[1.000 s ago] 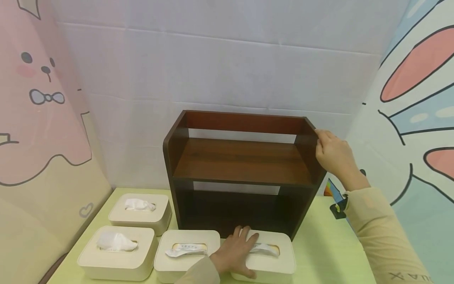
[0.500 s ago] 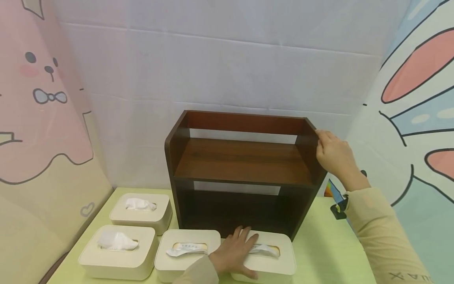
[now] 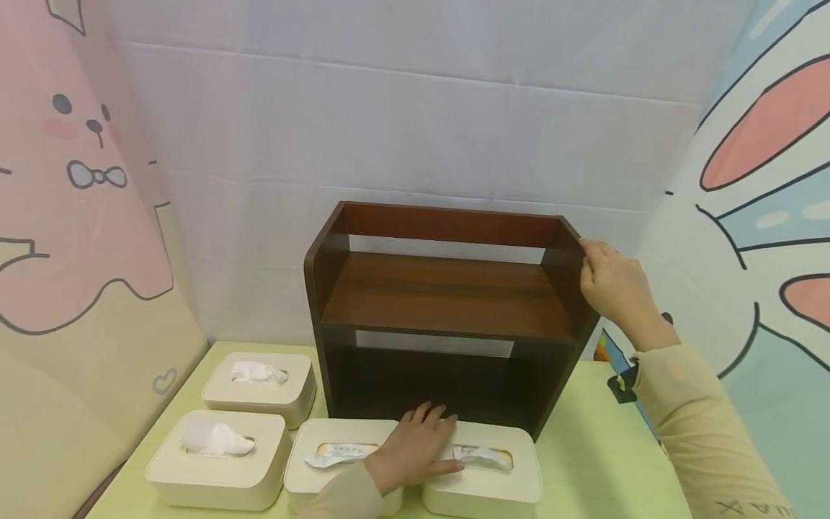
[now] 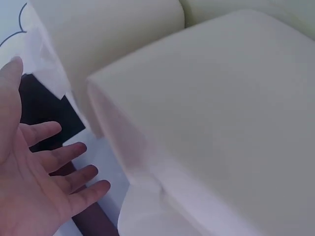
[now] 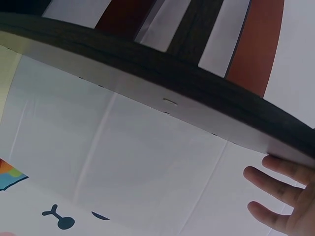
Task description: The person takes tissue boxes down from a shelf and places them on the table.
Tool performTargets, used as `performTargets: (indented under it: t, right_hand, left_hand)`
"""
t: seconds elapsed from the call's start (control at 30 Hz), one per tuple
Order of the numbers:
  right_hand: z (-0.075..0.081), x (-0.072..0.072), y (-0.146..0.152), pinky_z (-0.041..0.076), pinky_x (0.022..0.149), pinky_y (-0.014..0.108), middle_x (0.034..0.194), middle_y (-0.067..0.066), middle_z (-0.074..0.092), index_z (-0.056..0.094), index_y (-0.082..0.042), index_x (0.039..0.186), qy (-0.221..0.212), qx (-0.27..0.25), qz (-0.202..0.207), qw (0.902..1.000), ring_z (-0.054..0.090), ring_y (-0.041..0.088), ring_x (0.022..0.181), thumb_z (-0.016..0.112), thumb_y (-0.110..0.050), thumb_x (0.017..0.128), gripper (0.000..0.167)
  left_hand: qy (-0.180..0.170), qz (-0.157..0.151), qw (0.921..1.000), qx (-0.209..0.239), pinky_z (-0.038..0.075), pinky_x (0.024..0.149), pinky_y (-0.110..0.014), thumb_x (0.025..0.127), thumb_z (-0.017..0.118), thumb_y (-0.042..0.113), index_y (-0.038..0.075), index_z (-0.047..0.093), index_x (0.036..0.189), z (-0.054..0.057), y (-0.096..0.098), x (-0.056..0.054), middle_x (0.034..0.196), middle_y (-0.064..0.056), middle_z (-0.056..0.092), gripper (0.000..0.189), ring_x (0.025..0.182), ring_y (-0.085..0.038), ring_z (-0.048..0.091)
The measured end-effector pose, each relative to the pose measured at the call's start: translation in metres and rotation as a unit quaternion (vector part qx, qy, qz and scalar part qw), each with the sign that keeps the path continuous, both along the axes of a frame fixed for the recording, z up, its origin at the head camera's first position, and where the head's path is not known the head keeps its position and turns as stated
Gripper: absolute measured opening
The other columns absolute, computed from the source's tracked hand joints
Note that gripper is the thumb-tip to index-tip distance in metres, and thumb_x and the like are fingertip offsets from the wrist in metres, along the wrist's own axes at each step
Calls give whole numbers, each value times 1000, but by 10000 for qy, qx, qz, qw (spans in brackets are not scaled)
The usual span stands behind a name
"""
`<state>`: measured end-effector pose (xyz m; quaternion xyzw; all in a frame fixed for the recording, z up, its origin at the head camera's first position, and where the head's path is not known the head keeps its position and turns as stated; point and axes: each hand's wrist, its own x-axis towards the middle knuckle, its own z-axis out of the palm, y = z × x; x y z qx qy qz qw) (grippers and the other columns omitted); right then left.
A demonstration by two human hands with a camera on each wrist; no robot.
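Note:
A dark brown two-tier wooden shelf (image 3: 447, 288) stands upright at the centre. My right hand (image 3: 616, 285) holds its right side panel near the upper front edge. In the right wrist view, several fingers (image 5: 270, 184) lie on the panel's outer side, and the thumb is hidden. Before the shelf sit a white tissue box (image 3: 340, 432) and another tissue box (image 3: 483, 486), side by side. My left hand (image 3: 415, 448) lies across the gap between them, fingers extended and thumb over the right box's edge. The left wrist view shows the left palm (image 4: 34, 191) with fingers apart.
On the left, a front tissue box (image 3: 217, 465) and a rear tissue box (image 3: 259, 393) have tissues poking out. All stand on a pale green table (image 3: 603, 447). A dark stand with a colourful card (image 3: 612, 353) is behind the right forearm. A white cloth wall (image 3: 415, 130) rises behind.
My left hand has shifted left and slightly away from me, off the right tissue box's lid towards the gap between the two boxes. My right hand stays at the shelf's side panel.

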<state>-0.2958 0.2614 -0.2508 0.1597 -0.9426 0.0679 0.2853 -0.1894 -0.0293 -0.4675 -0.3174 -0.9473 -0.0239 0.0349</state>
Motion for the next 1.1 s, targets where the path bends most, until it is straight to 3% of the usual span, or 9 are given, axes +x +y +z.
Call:
performTargets:
  t: [0.2,0.4,0.6,0.83,1.1]
  right_hand:
    - [-1,2,1,41,71,61,117,28,56,52,6,121,379,-137,9,9992,54,47,100,39,-7,89,37]
    - [-1,2,0,43,66,59,105,27,62,59,6,112,794,-269,-37,9965,58,47,84,43,-8,87,33]
    - [-2,8,0,42,65,59,102,27,63,61,5,109,899,-313,-93,9954,58,47,81,46,-11,88,30]
    - [-6,30,6,39,75,63,115,28,57,52,5,119,672,-385,-42,9970,52,48,97,47,-17,91,36]
    - [-19,67,21,29,86,66,135,27,40,33,3,138,322,-456,48,9984,39,51,112,37,-30,97,53]
  left_hand:
    - [311,193,9993,102,42,95,-46,89,34,61,15,43,134,12,-15,-1,135,-11,46,65,123,-35,44]
    - [699,384,9965,255,42,95,-46,90,34,59,12,45,133,26,-35,-1,133,-12,48,65,123,-35,44]
    - [976,679,9916,505,41,96,-48,91,38,55,9,47,132,40,-61,0,132,-13,49,62,123,-37,43]
    - [1416,1056,9826,574,39,95,-51,90,46,51,8,48,131,54,-92,5,130,-13,51,59,122,-40,43]
    - [1883,1408,9698,657,39,95,-51,87,52,49,10,49,130,72,-130,18,130,-13,52,58,121,-39,44]
